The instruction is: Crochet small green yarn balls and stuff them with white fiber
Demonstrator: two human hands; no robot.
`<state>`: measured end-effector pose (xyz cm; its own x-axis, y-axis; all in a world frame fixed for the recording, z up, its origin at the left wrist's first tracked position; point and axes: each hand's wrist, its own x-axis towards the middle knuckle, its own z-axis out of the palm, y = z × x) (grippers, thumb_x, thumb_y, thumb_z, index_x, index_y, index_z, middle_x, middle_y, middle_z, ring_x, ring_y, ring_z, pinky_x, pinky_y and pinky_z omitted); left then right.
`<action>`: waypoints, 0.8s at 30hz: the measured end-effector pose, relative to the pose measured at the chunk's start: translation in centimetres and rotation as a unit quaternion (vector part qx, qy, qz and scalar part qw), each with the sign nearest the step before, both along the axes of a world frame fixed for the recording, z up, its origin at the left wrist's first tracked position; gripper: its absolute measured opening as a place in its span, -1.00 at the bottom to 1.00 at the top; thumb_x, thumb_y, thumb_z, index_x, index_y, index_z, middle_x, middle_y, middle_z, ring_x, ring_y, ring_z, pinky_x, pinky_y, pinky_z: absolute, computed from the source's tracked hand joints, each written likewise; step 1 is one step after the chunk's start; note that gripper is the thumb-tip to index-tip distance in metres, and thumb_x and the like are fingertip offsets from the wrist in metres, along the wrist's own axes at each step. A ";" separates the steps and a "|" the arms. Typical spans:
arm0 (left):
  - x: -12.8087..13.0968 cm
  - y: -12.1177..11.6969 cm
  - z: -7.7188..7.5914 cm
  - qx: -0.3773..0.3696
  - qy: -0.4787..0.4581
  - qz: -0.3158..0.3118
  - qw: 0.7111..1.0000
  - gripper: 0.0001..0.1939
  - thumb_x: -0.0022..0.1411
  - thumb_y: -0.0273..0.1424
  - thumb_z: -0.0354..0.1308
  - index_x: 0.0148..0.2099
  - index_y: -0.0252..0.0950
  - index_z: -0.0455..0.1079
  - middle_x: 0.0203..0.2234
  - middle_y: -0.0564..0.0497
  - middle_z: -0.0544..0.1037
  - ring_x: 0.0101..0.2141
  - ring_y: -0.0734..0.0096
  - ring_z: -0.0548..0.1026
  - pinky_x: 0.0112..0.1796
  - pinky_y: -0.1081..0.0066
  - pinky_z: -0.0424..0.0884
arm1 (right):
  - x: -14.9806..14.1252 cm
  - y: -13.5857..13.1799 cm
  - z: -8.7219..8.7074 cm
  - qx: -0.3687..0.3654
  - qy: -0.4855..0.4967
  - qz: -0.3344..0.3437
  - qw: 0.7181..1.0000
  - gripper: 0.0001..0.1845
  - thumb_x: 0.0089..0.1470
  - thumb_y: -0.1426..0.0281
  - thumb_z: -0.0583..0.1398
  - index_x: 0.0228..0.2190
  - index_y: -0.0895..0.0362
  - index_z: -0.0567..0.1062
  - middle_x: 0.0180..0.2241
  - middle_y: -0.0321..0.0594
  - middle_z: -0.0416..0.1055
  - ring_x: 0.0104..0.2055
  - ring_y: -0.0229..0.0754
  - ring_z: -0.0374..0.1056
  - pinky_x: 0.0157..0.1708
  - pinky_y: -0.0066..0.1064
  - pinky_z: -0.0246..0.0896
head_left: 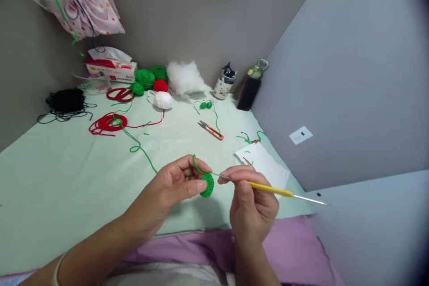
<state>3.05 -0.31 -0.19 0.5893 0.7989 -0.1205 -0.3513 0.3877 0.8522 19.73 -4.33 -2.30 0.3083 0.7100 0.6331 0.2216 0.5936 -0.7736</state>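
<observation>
My left hand [174, 185] pinches a small round green crochet piece [208, 185] between thumb and fingers, above the pale green table [67, 187]. A green yarn strand [140, 147] loops over my left index finger and runs back across the table toward the yarn balls. My right hand [251, 201] grips a crochet hook [271, 190] with a yellow handle; its metal tip points left into the green piece, and the thin metal tail sticks out to the right.
Red-handled snips [212, 130] lie mid-table. At the back are green yarn balls [147, 78] and a red one, white stuffing [186, 78], a tissue box [112, 69], red cord coils [107, 123], black yarn [67, 100], a cup [224, 85] and a bottle [250, 89]. White paper [264, 165] lies right.
</observation>
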 end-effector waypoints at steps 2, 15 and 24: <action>0.1 0.0 -0.1 0.003 -0.008 -0.003 1.000 -0.81 0.24 -0.31 0.37 -0.14 -0.22 0.49 -0.39 0.10 0.44 -0.33 0.46 0.35 -0.22 0.43 0.28 | -0.1 0.0 0.0 0.015 -0.015 -0.008 1.000 -0.80 0.34 0.44 0.14 -0.25 0.05 0.58 -0.37 -0.21 0.53 -0.32 -0.15 0.45 -0.35 -0.26 0.41; 0.2 -0.2 -0.7 0.065 0.030 0.033 0.997 -0.80 0.25 -0.31 0.37 -0.11 -0.18 0.49 -0.34 0.09 0.43 -0.30 0.43 0.35 -0.23 0.42 0.30 | 0.3 -1.1 -0.2 0.082 -0.229 -0.053 0.969 -0.65 0.22 0.63 0.15 -0.03 0.10 0.54 -0.18 -0.11 0.57 -0.18 -0.12 0.51 -0.24 -0.24 0.47; 0.5 -0.1 -0.8 0.006 -0.024 -0.024 0.999 -0.47 0.24 -0.33 0.39 0.23 -0.07 0.39 -0.30 0.09 0.49 -0.25 0.44 0.40 -0.16 0.39 0.31 | -0.7 -0.4 -1.2 0.082 -0.124 -0.041 0.988 -0.71 0.32 0.52 0.15 -0.04 0.01 0.59 -0.13 -0.13 0.59 -0.11 -0.09 0.53 -0.19 -0.19 0.49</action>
<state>3.59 -0.42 -0.96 0.6315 0.7711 -0.0815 -0.3726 0.3940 0.8402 19.02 -4.68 -3.47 0.1809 0.5710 0.8008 0.4454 0.6784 -0.5843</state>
